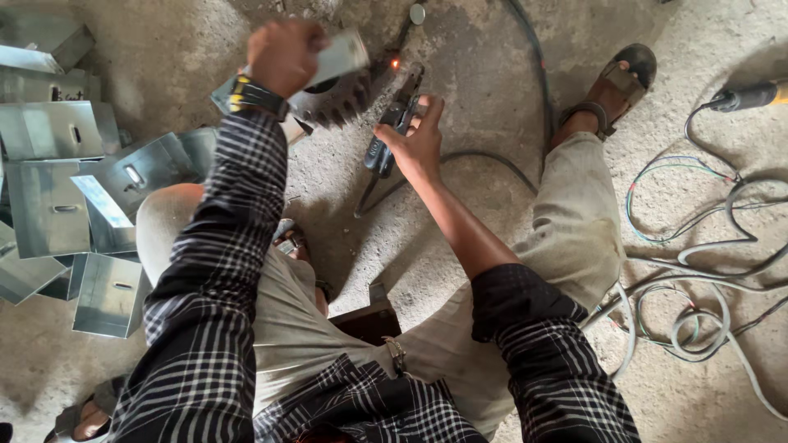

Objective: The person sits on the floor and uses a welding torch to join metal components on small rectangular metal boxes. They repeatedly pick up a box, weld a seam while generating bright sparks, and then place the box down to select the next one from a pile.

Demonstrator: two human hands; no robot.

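Gripping a stiff, likely sharp-edged metal bracket [341, 56] at 12 o'clock, the left hand [283, 53] clenched; the right hand [414, 139] clasped the welding holder [394, 123].

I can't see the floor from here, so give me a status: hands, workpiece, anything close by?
Left hand gripping a metal plate over the toothed wheel. Right hand holding the electrode holder, tip glowing. Cables right, sheet-metal brackets left.
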